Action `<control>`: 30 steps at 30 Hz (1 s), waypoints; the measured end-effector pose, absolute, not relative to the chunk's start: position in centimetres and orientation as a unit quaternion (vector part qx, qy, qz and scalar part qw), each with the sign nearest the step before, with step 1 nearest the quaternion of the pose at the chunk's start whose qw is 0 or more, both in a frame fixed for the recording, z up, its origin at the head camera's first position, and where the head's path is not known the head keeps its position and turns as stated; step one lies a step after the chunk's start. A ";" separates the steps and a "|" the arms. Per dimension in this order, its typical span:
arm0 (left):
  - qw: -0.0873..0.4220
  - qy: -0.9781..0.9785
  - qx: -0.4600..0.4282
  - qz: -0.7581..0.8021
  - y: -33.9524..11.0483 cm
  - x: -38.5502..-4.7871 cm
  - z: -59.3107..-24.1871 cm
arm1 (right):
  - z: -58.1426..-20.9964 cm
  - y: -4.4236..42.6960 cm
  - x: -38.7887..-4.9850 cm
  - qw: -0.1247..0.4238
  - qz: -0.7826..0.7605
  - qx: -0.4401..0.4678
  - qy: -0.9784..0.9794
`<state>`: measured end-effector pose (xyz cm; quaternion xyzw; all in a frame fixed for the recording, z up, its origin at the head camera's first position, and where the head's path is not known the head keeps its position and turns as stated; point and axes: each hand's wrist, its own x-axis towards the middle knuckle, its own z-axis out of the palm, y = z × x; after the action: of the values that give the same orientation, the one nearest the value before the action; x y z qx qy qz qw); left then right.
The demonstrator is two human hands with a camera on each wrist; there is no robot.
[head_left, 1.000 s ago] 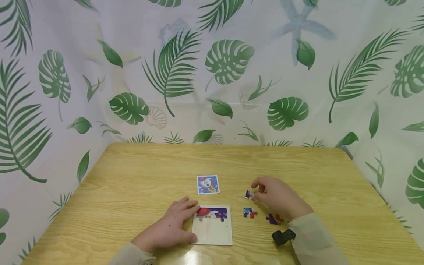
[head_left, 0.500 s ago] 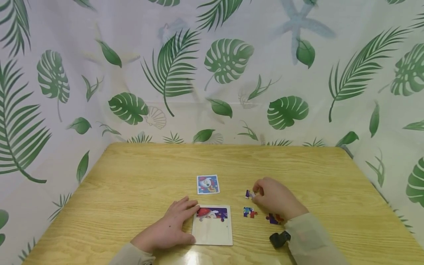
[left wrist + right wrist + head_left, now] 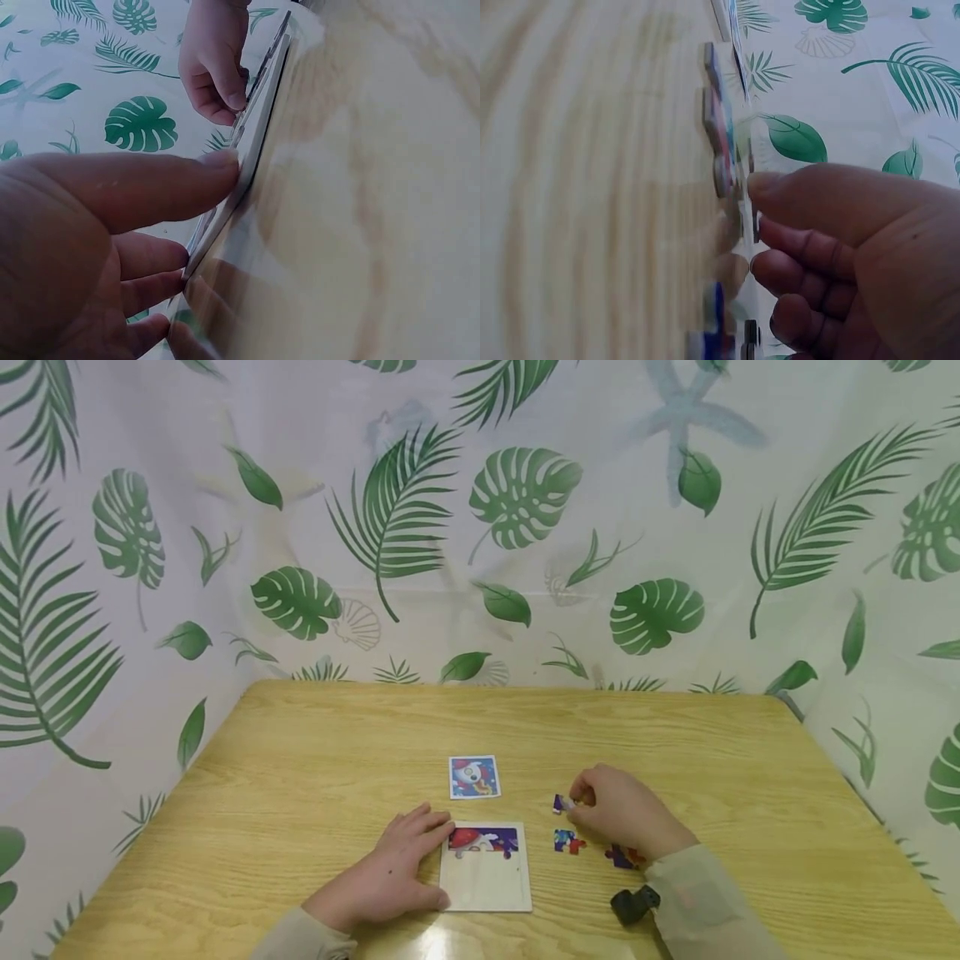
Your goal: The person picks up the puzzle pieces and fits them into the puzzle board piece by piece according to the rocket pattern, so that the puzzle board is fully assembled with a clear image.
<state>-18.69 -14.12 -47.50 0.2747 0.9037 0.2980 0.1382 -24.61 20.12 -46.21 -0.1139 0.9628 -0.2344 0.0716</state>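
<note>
Overall, a pale curtain [image 3: 435,635] of soft, hanging material wraps the back and sides, printed with green leaves and faint shells and starfish. Against it stands the surface [image 3: 337,735], yellowish wood grain with a glossy finish, its far corners rounded; glare shows near the front. The wood reaches from the card back to the far edge and out to either side of the hands.

The right sleeve [image 3: 708,902], beige fabric, crosses the near right, and the left sleeve [image 3: 296,939] the near left. The left hand [image 3: 386,872] has a spread grip, not clenched, thumb and fingers resting along the left edge of the tray. The right hand [image 3: 622,810] has curled fingers, its grip pinching the far piece at its right end, low over the wood.

The tray [image 3: 487,885] is a thin, pale square, its top strip filled by a coloured picture with knobbed lower edges. Behind it lies the square card [image 3: 474,778], white-bordered, with a cartoon animal. A black block [image 3: 633,906] sits at the right cuff.

Smallest are the jigsaw shapes, thick-edged and right of the tray: the near piece [image 3: 621,857], partly hidden by the right hand, the middle piece [image 3: 567,841], and the far piece [image 3: 558,804].
</note>
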 end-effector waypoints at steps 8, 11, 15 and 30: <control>0.142 0.905 0.272 0.295 -14.1 -18.7 -47.5 | -45.8 17.4 -23.8 0.084 -0.283 -0.164 0.941; 0.141 0.905 0.273 0.295 -14.2 -18.6 -47.5 | -45.6 15.8 -23.1 0.093 -0.294 -0.189 0.932; 0.136 0.905 0.276 0.295 -14.3 -18.6 -47.5 | -45.7 13.5 -22.2 0.099 -0.287 -0.230 0.925; 0.136 0.896 0.283 0.313 -14.4 -18.9 -47.7 | -46.6 9.0 -19.9 0.082 -0.244 -0.289 0.922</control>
<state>-18.94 -14.38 -47.73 0.2830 0.8962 0.3135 0.1361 -19.86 9.00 -46.62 -0.2889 0.9222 -0.2435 0.0820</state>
